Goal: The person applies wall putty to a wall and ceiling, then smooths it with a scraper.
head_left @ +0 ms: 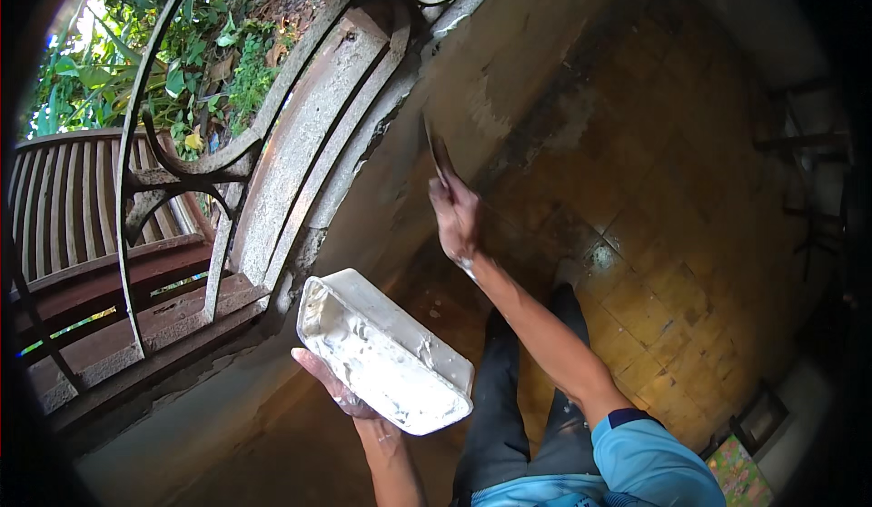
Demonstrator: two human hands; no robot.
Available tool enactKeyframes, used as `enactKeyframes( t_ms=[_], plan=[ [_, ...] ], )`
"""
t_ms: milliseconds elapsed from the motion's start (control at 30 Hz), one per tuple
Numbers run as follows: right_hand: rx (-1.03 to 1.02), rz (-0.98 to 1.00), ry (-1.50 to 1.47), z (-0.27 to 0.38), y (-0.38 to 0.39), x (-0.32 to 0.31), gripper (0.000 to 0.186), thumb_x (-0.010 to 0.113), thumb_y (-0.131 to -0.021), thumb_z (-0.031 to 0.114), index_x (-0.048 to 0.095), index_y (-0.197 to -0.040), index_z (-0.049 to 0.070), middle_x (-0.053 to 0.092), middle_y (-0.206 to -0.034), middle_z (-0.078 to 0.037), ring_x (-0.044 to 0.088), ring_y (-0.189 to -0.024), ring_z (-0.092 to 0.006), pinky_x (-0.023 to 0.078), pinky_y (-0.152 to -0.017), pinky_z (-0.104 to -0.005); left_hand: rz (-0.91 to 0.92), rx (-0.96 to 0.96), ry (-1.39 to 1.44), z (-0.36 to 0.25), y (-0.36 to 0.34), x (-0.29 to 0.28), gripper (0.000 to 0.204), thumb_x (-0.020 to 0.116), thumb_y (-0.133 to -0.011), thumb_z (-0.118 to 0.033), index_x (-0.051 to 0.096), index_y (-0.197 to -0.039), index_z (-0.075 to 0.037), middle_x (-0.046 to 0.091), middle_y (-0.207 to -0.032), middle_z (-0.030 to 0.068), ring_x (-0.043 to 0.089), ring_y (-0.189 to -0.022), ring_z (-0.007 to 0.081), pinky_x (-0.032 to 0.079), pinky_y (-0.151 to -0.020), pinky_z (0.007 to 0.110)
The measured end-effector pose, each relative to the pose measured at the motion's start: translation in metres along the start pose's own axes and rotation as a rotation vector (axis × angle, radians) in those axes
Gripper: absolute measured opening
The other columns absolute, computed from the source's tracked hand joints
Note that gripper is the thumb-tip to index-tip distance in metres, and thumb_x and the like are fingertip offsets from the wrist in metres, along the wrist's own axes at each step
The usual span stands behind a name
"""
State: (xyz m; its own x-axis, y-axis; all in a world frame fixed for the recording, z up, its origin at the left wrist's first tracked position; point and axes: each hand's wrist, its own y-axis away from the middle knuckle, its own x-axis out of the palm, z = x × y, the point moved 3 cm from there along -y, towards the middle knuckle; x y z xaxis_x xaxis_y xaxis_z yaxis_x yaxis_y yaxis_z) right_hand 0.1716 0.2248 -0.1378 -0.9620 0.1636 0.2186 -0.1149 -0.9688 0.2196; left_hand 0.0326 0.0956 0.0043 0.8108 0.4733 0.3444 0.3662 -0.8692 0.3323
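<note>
My left hand (334, 385) grips a white rectangular plastic tub (409, 330) from its left side and underneath. White paste (368, 352) coats the inside of the tub, which tilts toward me. Farther ahead, my right hand (457, 223) is closed round a thin flat tool like a putty knife (438, 153), seen nearly edge-on. Its tip points up toward the stained wall (386, 198) below the window; whether it touches the wall I cannot tell. White smears mark my right wrist and my left fingers.
To the left is a window opening with a curved metal grille (136, 189) and a rough, weathered sill (309, 125). Beyond it stand a slatted wooden bench (77, 203) and green plants (218, 71). A yellowish tiled floor (645, 307) stretches right, with dark furniture (804, 144) at its far edge.
</note>
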Motion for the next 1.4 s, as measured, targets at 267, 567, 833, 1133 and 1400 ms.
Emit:
enactKeyframes(
  t_ms=[267,567,833,1133,1400],
  plan=[
    [-0.283,-0.636,0.202,0.054,-0.116,-0.106,0.036,0.049,-0.092,0.026,0.057,-0.084,-0.008,0.060,-0.071,-0.018,0.055,-0.062,-0.0172,0.042,-0.057,-0.0383,-0.031,0.021,0.042,-0.009,0.008,0.012,0.076,0.028,-0.091,-0.066,0.035,-0.140,-0.009,0.043,-0.135,0.0079,0.043,-0.120,0.0222,0.035,-0.103,0.038],
    [-0.301,-0.084,-0.016,-0.028,0.022,0.057,0.059,0.046,-0.095,0.024,0.024,-0.143,-0.003,0.021,-0.150,-0.019,0.022,-0.138,-0.0295,0.021,-0.112,-0.0384,0.025,0.022,0.078,-0.006,0.017,-0.012,0.071,0.026,-0.093,-0.063,0.028,-0.143,-0.013,0.038,-0.140,0.0073,0.043,-0.120,0.0220,0.034,-0.104,0.038],
    [-0.179,-0.405,0.153,0.001,0.036,0.016,0.042,0.040,-0.091,0.001,0.041,-0.132,-0.008,0.044,-0.134,-0.027,0.044,-0.125,-0.0367,0.036,-0.104,-0.0373,0.026,0.031,0.029,-0.020,0.027,-0.031,0.072,0.025,-0.093,-0.064,0.029,-0.143,-0.013,0.039,-0.139,0.0075,0.043,-0.120,0.0217,0.035,-0.104,0.037],
    [-0.380,-0.137,0.220,0.001,0.038,0.067,0.028,0.043,-0.079,-0.006,0.059,-0.103,-0.007,0.057,-0.100,-0.034,0.058,-0.099,-0.0439,0.048,-0.085,-0.0414,-0.033,-0.060,0.119,-0.031,0.041,-0.024,0.073,0.031,-0.092,-0.064,0.035,-0.139,-0.008,0.048,-0.130,0.0086,0.050,-0.113,0.0219,0.044,-0.096,0.038],
    [0.441,-0.026,-0.781,0.000,0.140,-0.020,0.025,0.052,-0.081,-0.002,0.057,-0.106,-0.003,0.062,-0.097,-0.013,0.062,-0.093,-0.0214,0.051,-0.088,-0.0375,-0.010,-0.161,0.273,-0.053,0.062,0.018,0.068,0.029,-0.094,-0.059,0.033,-0.141,-0.010,0.049,-0.131,0.0098,0.057,-0.108,0.0228,0.051,-0.090,0.040]
  ],
)
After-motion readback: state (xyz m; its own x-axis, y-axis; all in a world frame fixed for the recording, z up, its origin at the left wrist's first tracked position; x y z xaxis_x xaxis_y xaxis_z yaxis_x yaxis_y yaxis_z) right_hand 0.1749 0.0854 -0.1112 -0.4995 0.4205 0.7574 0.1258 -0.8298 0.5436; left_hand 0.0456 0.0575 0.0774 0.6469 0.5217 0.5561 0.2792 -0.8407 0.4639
